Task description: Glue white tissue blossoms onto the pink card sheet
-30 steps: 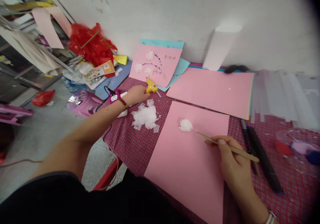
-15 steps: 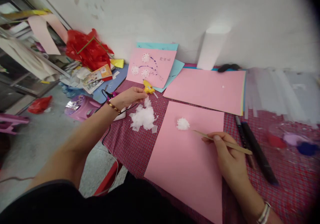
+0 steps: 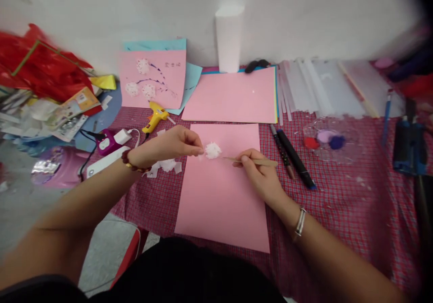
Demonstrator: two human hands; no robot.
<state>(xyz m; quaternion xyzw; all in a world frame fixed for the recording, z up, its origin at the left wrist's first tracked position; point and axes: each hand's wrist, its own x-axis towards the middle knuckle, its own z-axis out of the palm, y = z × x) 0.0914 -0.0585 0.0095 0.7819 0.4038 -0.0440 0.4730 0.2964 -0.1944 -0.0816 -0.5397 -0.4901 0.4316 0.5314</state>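
A pink sheet of paper (image 3: 221, 204) lies before me with a fluffy white tuft (image 3: 213, 150) near its top. Close at the tuft's left side, my left hand (image 3: 184, 141) pinches a small white scrap (image 3: 201, 157), mostly hidden by the fingertips. From the right, my right hand (image 3: 260, 172) grips a thin wooden stick (image 3: 265, 162) like a pen, its tip just right of the tuft. Partly covered by my left wrist is a pile of thin white scraps (image 3: 166, 166) beside the sheet.
A yellow glue gun (image 3: 155, 117) lies behind my left hand. Two markers (image 3: 296, 158) and a clear palette with paint (image 3: 333, 140) are at right. Behind stand a pink card with white flowers (image 3: 154, 75), stacked coloured paper (image 3: 233, 95) and clear plastic strips (image 3: 314, 86).
My left hand has moved from the scrap pile to the tuft with a white scrap in its fingers. My view has turned right; the right hand still holds the stick by the tuft.
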